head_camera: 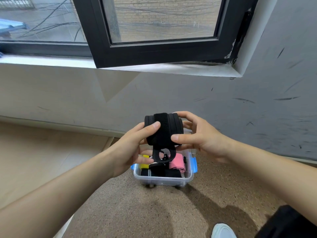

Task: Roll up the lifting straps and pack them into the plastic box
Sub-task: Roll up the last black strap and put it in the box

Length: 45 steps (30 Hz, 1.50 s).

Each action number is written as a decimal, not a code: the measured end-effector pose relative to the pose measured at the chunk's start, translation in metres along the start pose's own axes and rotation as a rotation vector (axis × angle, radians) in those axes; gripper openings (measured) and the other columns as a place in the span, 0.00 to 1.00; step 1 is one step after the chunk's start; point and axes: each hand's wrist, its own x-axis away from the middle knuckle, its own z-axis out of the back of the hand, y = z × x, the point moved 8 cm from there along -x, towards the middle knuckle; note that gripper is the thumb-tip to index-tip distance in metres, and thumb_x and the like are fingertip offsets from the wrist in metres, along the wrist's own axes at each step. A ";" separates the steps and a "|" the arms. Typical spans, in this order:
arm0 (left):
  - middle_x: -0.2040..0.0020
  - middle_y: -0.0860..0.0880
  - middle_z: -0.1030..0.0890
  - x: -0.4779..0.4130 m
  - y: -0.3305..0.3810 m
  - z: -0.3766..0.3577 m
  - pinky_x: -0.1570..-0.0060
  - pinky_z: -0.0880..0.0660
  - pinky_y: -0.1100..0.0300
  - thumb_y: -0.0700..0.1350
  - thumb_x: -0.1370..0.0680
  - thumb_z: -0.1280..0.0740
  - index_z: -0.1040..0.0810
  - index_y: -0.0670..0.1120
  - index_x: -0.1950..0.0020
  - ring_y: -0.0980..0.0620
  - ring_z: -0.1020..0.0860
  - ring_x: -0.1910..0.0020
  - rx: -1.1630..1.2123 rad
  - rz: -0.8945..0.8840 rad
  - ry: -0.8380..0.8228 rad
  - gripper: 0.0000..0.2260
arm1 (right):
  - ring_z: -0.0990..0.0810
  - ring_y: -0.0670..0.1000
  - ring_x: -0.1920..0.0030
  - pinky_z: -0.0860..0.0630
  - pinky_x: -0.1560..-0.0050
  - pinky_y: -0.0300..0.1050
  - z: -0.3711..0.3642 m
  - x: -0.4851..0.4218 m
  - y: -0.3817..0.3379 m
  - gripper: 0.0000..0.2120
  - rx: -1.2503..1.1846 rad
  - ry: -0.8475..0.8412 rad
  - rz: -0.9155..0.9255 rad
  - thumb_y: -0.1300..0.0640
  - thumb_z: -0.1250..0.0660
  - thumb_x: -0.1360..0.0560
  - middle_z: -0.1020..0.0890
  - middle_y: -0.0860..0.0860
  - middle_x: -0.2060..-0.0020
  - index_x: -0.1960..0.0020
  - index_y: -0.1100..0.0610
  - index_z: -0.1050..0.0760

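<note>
Two hands hold one rolled strap over the box.
Fingers (153,127) of the left hand (130,146) and right hand (200,138) curl round the black strap (163,129), thumbs pressed on its front, while a looped tail (163,156) dangles just below them. The webbing looks soft, light and springy, banded with fuzzy fastening, so it would likely unwind if released; gripping across the coil seems safest. Directly beneath the fingers stands the clear plastic box (163,180) on the speckled floor (137,212), holding a pink roll (176,163), a yellow roll (145,162) and darker ones.

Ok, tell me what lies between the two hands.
Head view: the rolled black strap lies between the left hand and right hand; both grip it over the plastic box.
</note>
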 end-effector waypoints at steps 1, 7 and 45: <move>0.52 0.52 0.15 0.000 0.000 0.000 0.66 0.22 0.62 0.63 0.25 0.29 0.22 0.57 0.35 0.48 0.17 0.58 0.011 0.004 0.003 0.21 | 0.16 0.60 0.42 0.16 0.47 0.58 0.000 0.000 -0.002 0.32 0.059 0.000 0.034 0.61 0.22 0.32 0.23 0.61 0.36 0.31 0.51 0.27; 0.53 0.52 0.14 -0.003 0.005 0.007 0.67 0.22 0.63 0.48 0.29 0.23 0.23 0.53 0.33 0.51 0.16 0.60 0.038 -0.079 0.067 0.25 | 0.17 0.59 0.40 0.18 0.41 0.58 -0.001 0.002 -0.003 0.32 0.237 -0.049 0.078 0.59 0.22 0.31 0.21 0.55 0.35 0.30 0.48 0.28; 0.46 0.50 0.15 -0.097 -0.091 0.052 0.39 0.22 0.52 0.46 0.32 0.18 0.22 0.56 0.31 0.52 0.18 0.44 -0.390 -0.096 0.407 0.31 | 0.14 0.56 0.58 0.15 0.50 0.52 0.033 -0.064 0.130 0.17 0.092 0.286 -0.328 0.62 0.31 0.20 0.17 0.59 0.51 0.33 0.56 0.28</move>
